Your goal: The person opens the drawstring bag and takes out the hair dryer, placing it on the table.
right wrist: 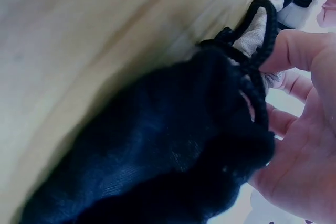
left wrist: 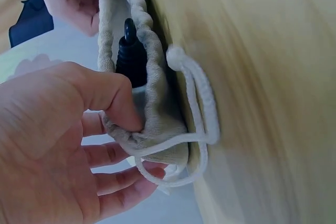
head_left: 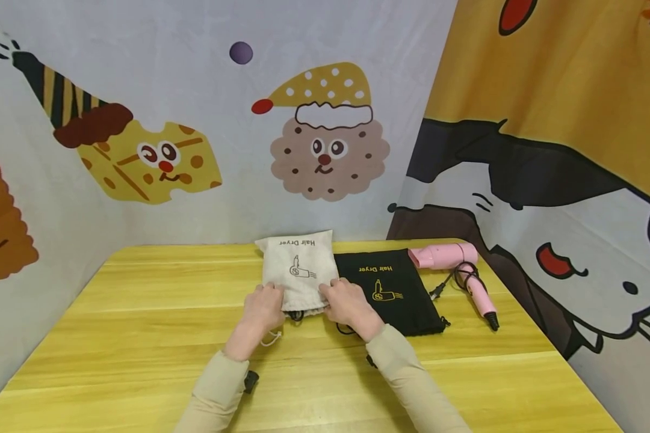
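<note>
A white drawstring pouch printed "Hair Dryer" lies on the table with its mouth towards me. My left hand pinches one side of its hem between thumb and fingers, and my right hand grips the opposite side. Between them the mouth gapes in the left wrist view, where a black ribbed cord end with a small loop shows inside; whatever lies deeper is hidden. A white drawstring hangs in loops beside my left fingers. Close by my right hand, the black drawstring pouch fills much of the right wrist view.
Right of the white pouch, the black pouch lies flat with a yellow dryer print. Beyond it is a pink hair dryer with its black cord bundled round the handle and its plug near the pouch. A printed cloth hangs behind the wooden table.
</note>
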The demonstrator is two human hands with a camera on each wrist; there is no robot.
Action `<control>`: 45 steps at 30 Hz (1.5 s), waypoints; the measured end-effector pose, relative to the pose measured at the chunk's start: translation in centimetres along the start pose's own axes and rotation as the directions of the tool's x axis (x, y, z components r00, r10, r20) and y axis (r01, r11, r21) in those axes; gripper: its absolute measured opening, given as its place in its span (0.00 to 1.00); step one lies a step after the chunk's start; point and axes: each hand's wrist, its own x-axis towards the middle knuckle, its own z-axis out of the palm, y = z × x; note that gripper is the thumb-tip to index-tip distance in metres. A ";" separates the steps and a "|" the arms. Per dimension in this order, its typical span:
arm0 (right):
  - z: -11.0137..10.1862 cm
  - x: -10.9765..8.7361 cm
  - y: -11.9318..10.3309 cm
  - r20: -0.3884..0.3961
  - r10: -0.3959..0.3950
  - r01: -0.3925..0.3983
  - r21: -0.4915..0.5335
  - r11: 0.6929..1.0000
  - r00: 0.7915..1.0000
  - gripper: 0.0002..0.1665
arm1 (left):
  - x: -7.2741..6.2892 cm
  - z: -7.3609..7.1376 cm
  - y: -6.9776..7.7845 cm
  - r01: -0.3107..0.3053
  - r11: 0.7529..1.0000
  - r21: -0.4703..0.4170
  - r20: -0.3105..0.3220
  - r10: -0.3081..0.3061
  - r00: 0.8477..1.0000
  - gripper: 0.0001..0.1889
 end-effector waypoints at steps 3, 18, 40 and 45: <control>-0.2 -0.1 0.0 -0.012 -0.006 0.007 0.016 1.000 1.000 0.05 | -0.1 -0.1 0.0 -0.008 1.000 0.007 -0.016 0.008 1.000 0.20; -0.5 -0.3 0.4 -0.019 0.023 -0.023 -0.009 1.000 1.000 0.07 | -0.2 -0.9 -0.5 -0.030 1.000 -0.005 -0.028 0.030 0.999 0.13; -0.7 -1.2 2.2 -0.010 0.053 -0.052 0.045 0.998 0.999 0.09 | -0.6 -1.7 -2.3 -0.003 1.000 -0.030 0.044 0.004 0.999 0.12; -0.6 -1.5 2.4 -0.015 0.046 -0.045 0.066 0.997 0.999 0.07 | -0.7 -1.9 -2.9 -0.005 0.999 -0.054 0.065 0.008 0.998 0.10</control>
